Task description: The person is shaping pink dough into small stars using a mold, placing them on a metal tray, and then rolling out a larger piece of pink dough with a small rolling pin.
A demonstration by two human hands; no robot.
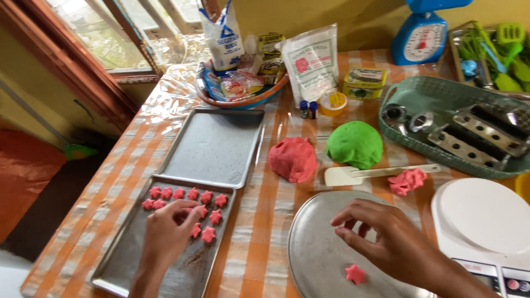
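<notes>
On the near baking tray (118, 265), the left hand (165, 234) is laid over the rows of pink star cookies (185, 194), fingers (185, 209) curled down and bunched close together. Whether a star is actually pinched under them can't be told, since the fingertips are hidden against the dough.

For this bit to go well (just a judgement), each star should be set down flat and let go gently, so the points aren't squashed, with a small gap kept from its neighbours. Rows are best kept straight so the bare part of the tray nearer the camera gets filled evenly.

Right of that tray, a round metal plate (314, 248) is seen with one single pink star (355, 273) lying on it. The right hand (386, 234) is held just above it, fingers (353, 212) loosely spread and bent, nothing gripped.

The stars look soft, matte, bright pink, with stubby rounded points, all about alike. Roughly a dozen are lined up at the far end of the tray, close together.

Beyond the tray, a second empty tray (212, 146) is parked. Off to its right a red dough ball (292, 159), a green dough ball (355, 144), a white spatula (378, 174) and some pink scraps (407, 181) are left on the checked bench (256, 232).
</notes>
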